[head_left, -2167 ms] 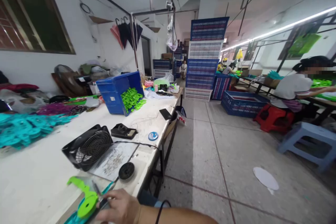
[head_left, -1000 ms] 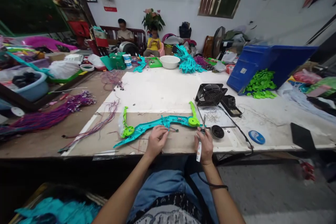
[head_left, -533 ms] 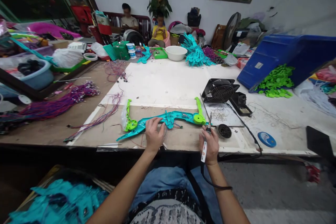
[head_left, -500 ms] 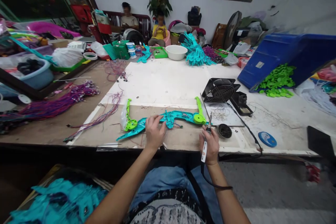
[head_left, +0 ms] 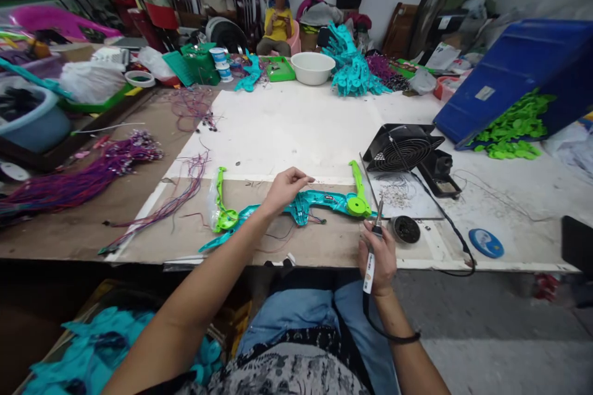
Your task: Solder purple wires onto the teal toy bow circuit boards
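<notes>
A turquoise plastic bow-shaped toy part (head_left: 319,199) with lime-green end pieces lies across the near side of the table. My left hand (head_left: 288,189) is just above its middle, thumb and fingertips pinched together; whatever they hold is too small to make out. Thin wires run around the part's centre. In my right hand (head_left: 380,256) is a soldering iron (head_left: 369,271), gripped by its white handle with the metal tip pointing up and away from me, near the right green end piece (head_left: 358,205). A round tin of dark material (head_left: 406,230) stands just right of that hand.
A black fan (head_left: 401,147) and an iron stand (head_left: 440,173) are at the right. Bundled purple wires (head_left: 88,166) lie left. A tipped blue bin (head_left: 500,74) spills green parts. Turquoise parts (head_left: 354,68) are piled behind. Two people sit at the back.
My left hand has lifted off the turquoise part and moved forward and right, its fingers now pinched. The soldering iron remains in my right hand. The camera view has tilted down.
</notes>
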The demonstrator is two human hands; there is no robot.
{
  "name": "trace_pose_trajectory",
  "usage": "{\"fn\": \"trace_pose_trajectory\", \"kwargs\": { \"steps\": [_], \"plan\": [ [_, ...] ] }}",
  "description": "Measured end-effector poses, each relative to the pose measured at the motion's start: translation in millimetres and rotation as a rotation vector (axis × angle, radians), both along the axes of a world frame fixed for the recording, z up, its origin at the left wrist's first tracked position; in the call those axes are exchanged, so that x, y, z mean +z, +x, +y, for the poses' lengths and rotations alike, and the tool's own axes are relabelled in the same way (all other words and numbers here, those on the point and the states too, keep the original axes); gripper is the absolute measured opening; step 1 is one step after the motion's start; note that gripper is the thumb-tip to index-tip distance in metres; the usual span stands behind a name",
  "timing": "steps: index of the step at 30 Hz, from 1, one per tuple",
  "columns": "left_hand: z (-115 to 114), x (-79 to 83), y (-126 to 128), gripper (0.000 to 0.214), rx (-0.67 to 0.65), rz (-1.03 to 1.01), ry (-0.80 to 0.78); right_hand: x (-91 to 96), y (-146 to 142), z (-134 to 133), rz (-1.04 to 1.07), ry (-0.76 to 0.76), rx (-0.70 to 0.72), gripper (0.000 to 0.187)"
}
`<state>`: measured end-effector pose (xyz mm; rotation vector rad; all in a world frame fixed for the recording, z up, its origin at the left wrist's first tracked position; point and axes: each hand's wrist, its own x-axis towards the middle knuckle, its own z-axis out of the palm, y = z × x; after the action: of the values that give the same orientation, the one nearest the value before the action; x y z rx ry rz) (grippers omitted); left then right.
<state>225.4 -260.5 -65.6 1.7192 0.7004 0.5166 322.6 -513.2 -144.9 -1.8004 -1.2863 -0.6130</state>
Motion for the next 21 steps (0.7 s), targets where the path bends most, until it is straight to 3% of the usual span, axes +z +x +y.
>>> {"fn": "trace_pose_trajectory", "kwargs": {
  "steps": [3,7,10,13,17,21],
  "plan": [
    [-5,13.2,13,0.015,-0.03,-0.143,-0.35,1.9,-1,-3,0.056,0.009,0.002,0.04],
    [-17,18.7,15,0.021,-0.07,-0.094,-0.635,19.4,1,-3,0.133,0.01,0.024,0.04],
    [-24,16.0,9,0.027,-0.046,-0.086,-0.699,39.5,9,13,0.106,-0.015,0.006,0.041],
    [-26,14.2,5,0.027,-0.021,-0.074,-0.708,51.6,21,41,0.037,-0.146,0.067,0.035],
    [-29,15.1,5,0.033,0.0,-0.051,-0.713,48.9,36,75,-0.008,-0.33,0.127,0.021],
    [-33,14.4,6,0.034,0.005,-0.093,-0.737,44.9,45,88,0.088,-0.345,0.058,0.02]
  ]
}}
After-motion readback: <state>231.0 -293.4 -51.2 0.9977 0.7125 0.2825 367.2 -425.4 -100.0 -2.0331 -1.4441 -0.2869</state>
